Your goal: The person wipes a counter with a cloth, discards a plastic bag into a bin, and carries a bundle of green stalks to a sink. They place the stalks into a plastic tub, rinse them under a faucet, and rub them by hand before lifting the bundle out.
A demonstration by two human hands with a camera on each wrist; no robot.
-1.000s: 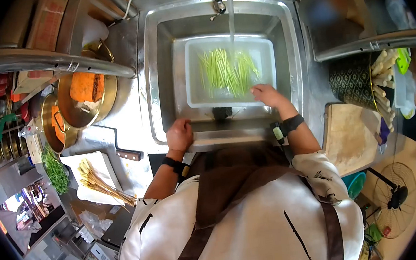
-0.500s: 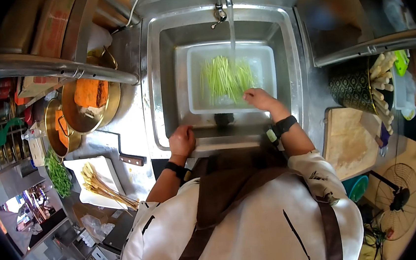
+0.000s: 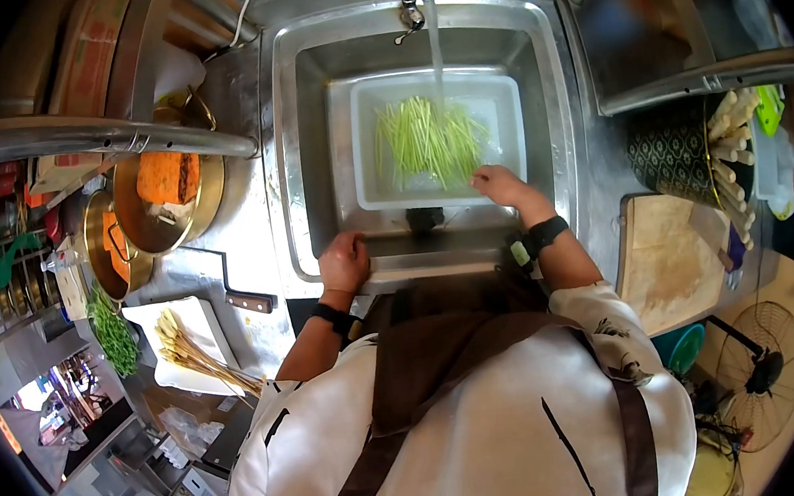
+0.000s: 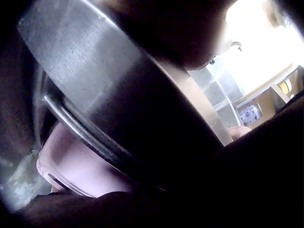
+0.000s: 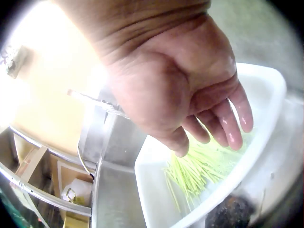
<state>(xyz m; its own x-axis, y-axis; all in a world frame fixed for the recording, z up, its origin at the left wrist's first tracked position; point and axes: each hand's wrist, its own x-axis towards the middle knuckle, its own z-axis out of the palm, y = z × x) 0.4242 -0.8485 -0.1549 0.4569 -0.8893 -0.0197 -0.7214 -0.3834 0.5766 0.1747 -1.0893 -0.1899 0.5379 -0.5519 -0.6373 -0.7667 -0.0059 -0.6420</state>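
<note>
Pale green stalks (image 3: 427, 141) lie in water in a white tub (image 3: 364, 177) inside the sink, under a running tap stream. At the tub's front right edge is the right hand (image 3: 502, 185). In the right wrist view that hand (image 5: 183, 88) hangs over the tub (image 5: 273, 80) with fingers apart and relaxed, nothing in them, the stalks (image 5: 194, 171) below. The left hand (image 3: 344, 263) rests at the sink's front left rim, fingers loosely curled; no object shows in it. The left wrist view shows it only as a dark shape above the metal edge.
A tap (image 3: 413, 15) stands behind the sink. To the left are brass pans (image 3: 213, 193), a cleaver (image 3: 251, 301) and a white tray (image 3: 207, 326) with thin stalks. A cutting board (image 3: 668, 267) and a patterned container (image 3: 667, 153) are at the right.
The stalks, in two clumps a second ago, now lie together in one bunch. The right hand has shifted slightly left along the tub's edge. The left hand stays at the rim.
</note>
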